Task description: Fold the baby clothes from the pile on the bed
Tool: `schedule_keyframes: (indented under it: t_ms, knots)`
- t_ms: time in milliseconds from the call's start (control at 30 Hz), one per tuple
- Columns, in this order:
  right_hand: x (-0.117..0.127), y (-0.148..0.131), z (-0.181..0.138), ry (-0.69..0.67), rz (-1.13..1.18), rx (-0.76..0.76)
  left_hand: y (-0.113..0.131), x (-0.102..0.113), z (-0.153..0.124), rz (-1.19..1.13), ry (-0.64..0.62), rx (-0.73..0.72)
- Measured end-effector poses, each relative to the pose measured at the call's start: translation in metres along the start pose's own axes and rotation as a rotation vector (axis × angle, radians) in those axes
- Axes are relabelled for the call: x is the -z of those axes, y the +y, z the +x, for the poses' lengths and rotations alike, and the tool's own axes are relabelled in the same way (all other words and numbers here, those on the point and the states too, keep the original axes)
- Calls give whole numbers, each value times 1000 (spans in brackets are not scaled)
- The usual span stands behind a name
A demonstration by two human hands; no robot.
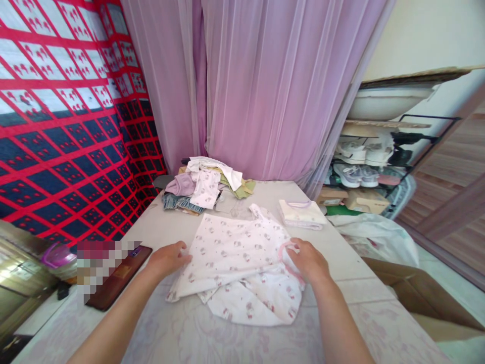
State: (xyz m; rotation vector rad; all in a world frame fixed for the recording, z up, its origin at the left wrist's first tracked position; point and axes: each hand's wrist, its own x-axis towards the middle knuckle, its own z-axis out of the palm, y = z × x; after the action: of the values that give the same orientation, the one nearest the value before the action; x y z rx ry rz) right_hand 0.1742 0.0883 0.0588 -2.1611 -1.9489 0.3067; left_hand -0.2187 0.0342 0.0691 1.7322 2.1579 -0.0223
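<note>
A white child's shirt (235,247) with a small printed pattern and pink neck trim lies spread and partly folded over in front of me. My left hand (170,259) is at its left edge, fingers curled and thumb close to them, pinching the cloth. On the other side, my right hand (311,260) grips the shirt at the pink neckline, with thumb and fingers drawn together. The lower part of the shirt is rumpled, and one sleeve points away from me.
Behind the shirt sits a pile of clothes (206,189). A folded white garment (302,215) lies at the back right. A brown case (121,283) rests at the left edge of the covered table (242,346). An open cardboard box (409,288) and a shoe rack (405,167) stand right.
</note>
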Motion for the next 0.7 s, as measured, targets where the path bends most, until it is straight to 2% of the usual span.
schedule_keyframes:
  t_ms: [67, 100, 200, 267, 400, 500, 600, 667, 700]
  knots:
    - [4, -21, -14, 77, 33, 88, 6, 3, 12, 12, 33, 24]
    - [4, -33, -23, 65, 61, 149, 9, 4, 17, 21, 25, 40]
    - [-6, -62, -57, -158, 150, 358, 16, 4, 26, 46, -72, 84]
    - [-19, -75, -79, -265, 160, 445, 15, 0, 26, 46, -112, 80]
    - [-36, -82, -96, -280, 160, 543, 8, -12, 23, 42, -63, 52]
    - [-26, -72, -79, -302, 285, 560, 5, -19, 21, 31, -34, 26]
    - [-6, -41, -48, -272, 489, 447, 6, -21, 16, 6, -25, -5]
    - [6, -9, -27, -163, 567, 349, 10, -21, 10, -23, -27, -40]
    - [9, 8, -19, -64, 565, 241, 13, -21, 5, -38, -28, -64]
